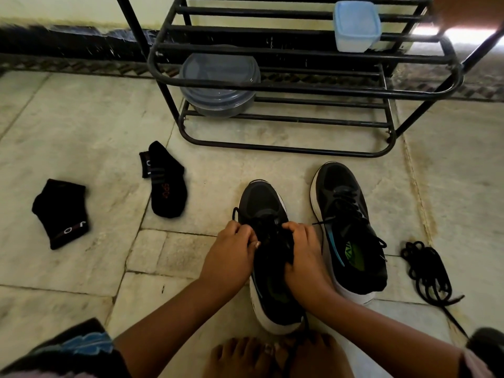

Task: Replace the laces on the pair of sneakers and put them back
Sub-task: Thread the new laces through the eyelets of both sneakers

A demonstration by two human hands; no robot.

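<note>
- My left hand [231, 255] and right hand [302, 257] both pinch the black lace [272, 233] over the near sneaker [270, 268], on the floor [81, 132] before the shoe rack [300, 85].
- The laced second sneaker [349, 227] sits just right of it.
- A loose lace bundle [428, 271] lies farther right of it.
- Two black socks [166, 181] lie well left of it.

Both hands hide left sneaker's [268, 241] lace area; rack [300, 85] top & loose lace's [428, 271] end cut off.

You have before you: two black mesh sneakers with white soles [272, 268] [346, 227]; two black ankle socks [167, 181] [61, 214]; one loose coil of black lace [425, 271]; two lidded plastic containers, one round grey [219, 83], one square pale blue [356, 25]; one black metal rack [300, 88].
</note>
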